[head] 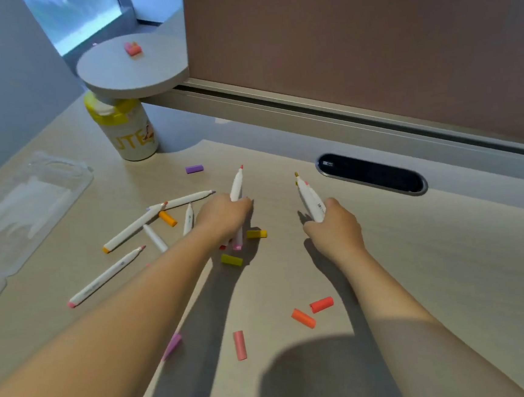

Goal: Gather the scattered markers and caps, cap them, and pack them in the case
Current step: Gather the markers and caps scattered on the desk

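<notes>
Both hands are over the middle of the pale wooden desk (420, 279). The left hand (222, 216) is curled round an uncapped white marker (237, 186) whose red tip points toward the top of the frame; its lower end pokes out pink beneath the fist. The right hand (336, 226) grips a small bunch of markers (310, 199), tips up; how many is hard to tell.

Left of centre, loose markers (130, 230) lie crossed over one another, one partly hidden by the left forearm. Caps are scattered: a purple cap (194, 169) above the hands, an orange cap (167, 218) among the markers, yellow caps (231, 260) just below the left hand, and red and pink caps (303, 318) in the lower middle.

The clear plastic case (30, 206) lies open at the left edge, cut off by the frame, its contents hard to make out. A yellow-lidded cup (128, 131) stands at upper left, tucked under a round grey shelf (132, 72). A dark cable slot (371, 174) sits at upper right beside the brown partition (367, 46). The lower right desk is bare wood.
</notes>
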The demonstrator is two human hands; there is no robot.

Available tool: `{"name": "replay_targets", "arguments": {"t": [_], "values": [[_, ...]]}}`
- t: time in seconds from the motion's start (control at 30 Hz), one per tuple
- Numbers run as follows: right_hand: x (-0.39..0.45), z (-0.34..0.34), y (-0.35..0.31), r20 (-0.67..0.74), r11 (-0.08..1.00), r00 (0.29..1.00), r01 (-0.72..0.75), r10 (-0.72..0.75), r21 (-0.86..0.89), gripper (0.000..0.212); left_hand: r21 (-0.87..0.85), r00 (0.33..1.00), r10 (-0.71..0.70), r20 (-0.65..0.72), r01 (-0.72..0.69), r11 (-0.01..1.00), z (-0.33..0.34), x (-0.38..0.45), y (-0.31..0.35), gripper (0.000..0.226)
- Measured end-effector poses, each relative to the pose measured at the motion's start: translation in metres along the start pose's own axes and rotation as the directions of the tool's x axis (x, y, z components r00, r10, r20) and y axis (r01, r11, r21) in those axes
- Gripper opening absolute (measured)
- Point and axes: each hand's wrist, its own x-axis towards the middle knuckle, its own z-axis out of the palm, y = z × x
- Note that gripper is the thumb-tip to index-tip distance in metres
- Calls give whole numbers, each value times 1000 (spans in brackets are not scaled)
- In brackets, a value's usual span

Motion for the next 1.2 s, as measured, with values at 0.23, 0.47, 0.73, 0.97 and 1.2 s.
{"name": "replay_targets", "arguments": {"t": [0.23,0.47,0.73,0.97,1.2], "values": [[-14,48,-57,95,990,990,90,-101,107,9,-209,976,-86,-202,43,977,-62,-5,-69,15],[-18,109,-115,133,997,989,64,-58,-37,33,-242,957,-265,-116,232,942,-101,3,-127,28],[-13,134,-137,135,964,986,-57,95,-259,17,-216,969,-247,4,242,946,-87,12,-129,37],[-19,106,-130,90,991,988,-122,127,-63,18,-126,981,-190,38,194,973,-71,15,-113,33],[-13,109,-112,28,961,979,-205,203,185,52,-133,981,-155,117,170,976,-79,13,-108,17]]}}
